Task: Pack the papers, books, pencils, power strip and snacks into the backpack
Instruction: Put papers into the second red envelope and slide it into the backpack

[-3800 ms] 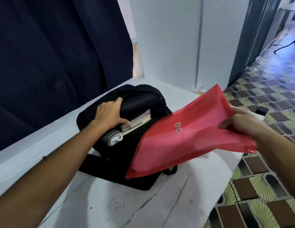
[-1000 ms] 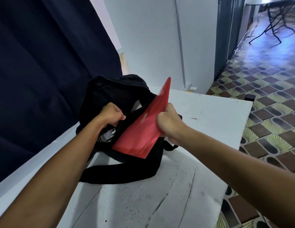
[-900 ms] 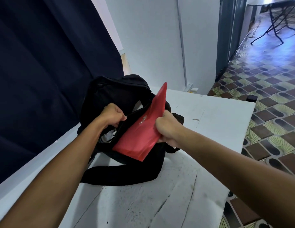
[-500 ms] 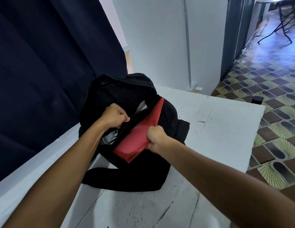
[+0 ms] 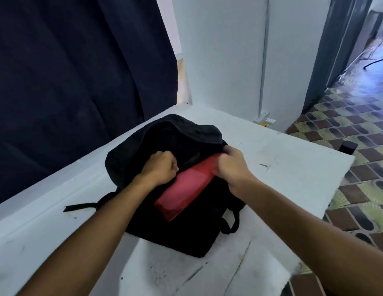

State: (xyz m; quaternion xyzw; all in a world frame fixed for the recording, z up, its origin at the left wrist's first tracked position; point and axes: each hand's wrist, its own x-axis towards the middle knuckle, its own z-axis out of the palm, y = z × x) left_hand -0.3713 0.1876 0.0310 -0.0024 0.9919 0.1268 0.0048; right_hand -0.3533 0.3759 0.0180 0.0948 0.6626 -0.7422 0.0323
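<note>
The left hand (image 5: 159, 166) grips the backpack (image 5: 177, 229) opening near the table's (image 5: 293, 184) far-left edge; the right hand (image 5: 231, 164) grips the red folder (image 5: 184, 189), half inside. Widening the mouth should stop the folder buckling.

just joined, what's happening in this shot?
A person is packing a black backpack that lies on a white table. The left hand grips the edge of the bag's opening. The right hand is curled at the top end of a red folder by the bag's rim. The folder is only partly in: much of it shows outside the opening. What else the bag holds cannot be seen.
</note>
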